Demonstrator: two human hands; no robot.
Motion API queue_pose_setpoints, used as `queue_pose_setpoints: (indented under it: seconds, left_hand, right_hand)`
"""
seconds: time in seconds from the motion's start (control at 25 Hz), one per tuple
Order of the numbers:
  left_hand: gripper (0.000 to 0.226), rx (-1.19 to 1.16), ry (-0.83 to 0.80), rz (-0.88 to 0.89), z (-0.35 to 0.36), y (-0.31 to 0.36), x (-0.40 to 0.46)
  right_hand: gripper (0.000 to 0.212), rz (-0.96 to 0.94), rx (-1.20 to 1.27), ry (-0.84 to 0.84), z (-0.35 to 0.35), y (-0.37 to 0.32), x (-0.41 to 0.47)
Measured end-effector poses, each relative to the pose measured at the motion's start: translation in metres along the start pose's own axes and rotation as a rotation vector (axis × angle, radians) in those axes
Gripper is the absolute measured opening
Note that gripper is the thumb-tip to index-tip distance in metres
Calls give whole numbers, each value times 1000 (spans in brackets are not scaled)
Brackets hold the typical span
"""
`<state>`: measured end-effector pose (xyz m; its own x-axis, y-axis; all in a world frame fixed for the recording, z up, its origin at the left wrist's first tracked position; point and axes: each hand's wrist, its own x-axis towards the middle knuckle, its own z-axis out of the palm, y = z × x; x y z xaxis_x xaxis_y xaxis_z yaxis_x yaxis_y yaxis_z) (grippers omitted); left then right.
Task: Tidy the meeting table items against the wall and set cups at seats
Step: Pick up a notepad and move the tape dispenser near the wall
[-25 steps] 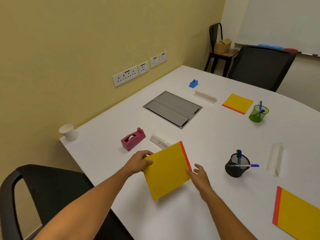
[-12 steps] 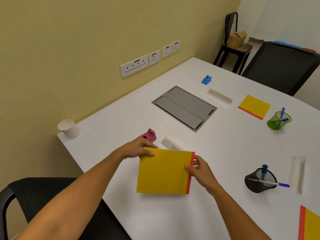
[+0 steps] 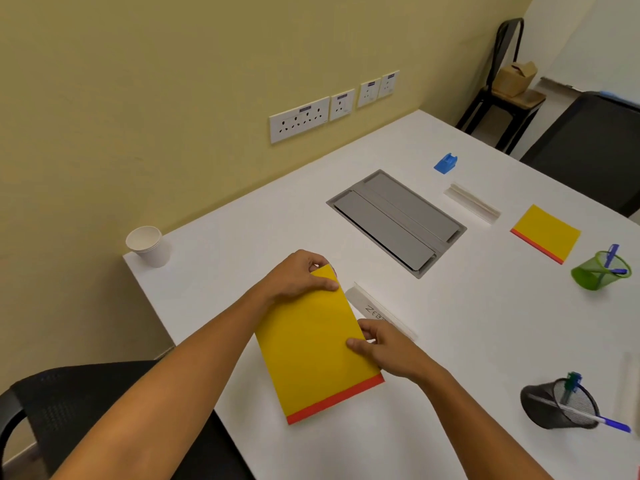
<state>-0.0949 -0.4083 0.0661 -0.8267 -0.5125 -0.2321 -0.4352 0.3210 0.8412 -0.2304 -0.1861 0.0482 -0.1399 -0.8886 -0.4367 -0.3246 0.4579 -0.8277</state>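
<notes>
Gripping yellow notepad — both hands (fingers pinching edges).

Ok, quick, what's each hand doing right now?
Left hand: closed on the far corner of the yellow pad.
Right hand: closed on the pad's right edge.

bright, even overhead light | soft shadows | wide-angle edge bending — slight blur
</notes>
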Motion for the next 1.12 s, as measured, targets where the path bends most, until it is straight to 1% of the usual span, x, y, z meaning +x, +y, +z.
queue_pose_setpoints:
  seconds: [0.12, 0.24, 0.32, 0.4, 0.52, 0.68, 0.76, 0.88, 0.92, 1.04, 1.12]
  left_hand:
    - [29, -58, 107, -11, -9, -17, 12]
    - [38, -124, 272, -31, -26, -45, 23]
    - [48, -36, 382, -79, -36, -70, 32]
    - [57, 150, 427, -142, -43, -97, 41]
    - [67, 360, 417, -160, -43, -129, 56]
    - [74, 566, 338, -269, -21, -167, 74]
    - [78, 584, 306, -310, -11, -186, 85]
    - [80, 522, 260, -324, 0, -207, 103]
    - [80, 529, 267, -335, 4, -212, 107]
    - [78, 699, 356, -344, 14, -223, 117]
    - [79, 762, 399, -346, 17, -227, 121]
  right_hand:
    - [32, 28, 95, 81, 1, 3, 14]
    - [35, 28, 235, 142, -6, 11, 23]
    - [38, 47, 338, 191, -9, 17, 28]
    - [37, 82, 429, 263, -12, 23, 36]
    - [25, 148, 541, 401, -18, 31, 55]
    - [21, 205, 682, 514, -27, 28, 88]
    - [16, 211, 748, 544, -34, 24, 109]
    - [15, 220, 793, 543, -46, 17, 146]
    - [15, 217, 799, 540, -50, 13, 158]
    - [17, 197, 844, 557, -64, 2, 202]
    - [19, 183, 877, 580, -77, -4, 231]
